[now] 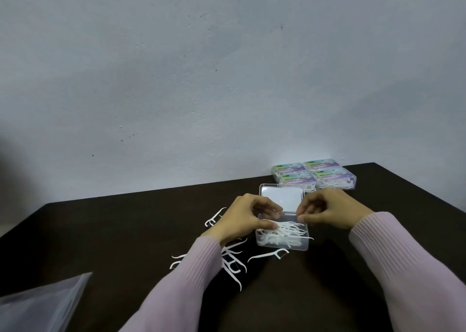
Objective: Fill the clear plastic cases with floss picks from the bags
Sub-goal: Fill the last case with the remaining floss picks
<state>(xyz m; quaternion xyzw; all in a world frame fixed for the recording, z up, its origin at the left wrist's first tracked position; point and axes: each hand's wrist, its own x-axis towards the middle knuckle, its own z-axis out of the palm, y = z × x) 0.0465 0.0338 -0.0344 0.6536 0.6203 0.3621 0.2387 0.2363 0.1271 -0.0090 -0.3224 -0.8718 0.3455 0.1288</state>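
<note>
Bag: nearest, lower left, looks empty.
Left hand: pinching picks into open case.
Right hand: fingertips pinching pick ends.
Loose picks: on table, unpacked.
Done: four closed cases behind.

On the dark worktop an open clear case holds a heap of white floss picks, its lid lying back toward the wall. The left hand pinches picks at the case's left edge, while the right hand curls its fingers over the hinge side. Loose picks lie beneath the left wrist, four labelled filled cases sit behind, and a plastic bag lies near left.
</note>
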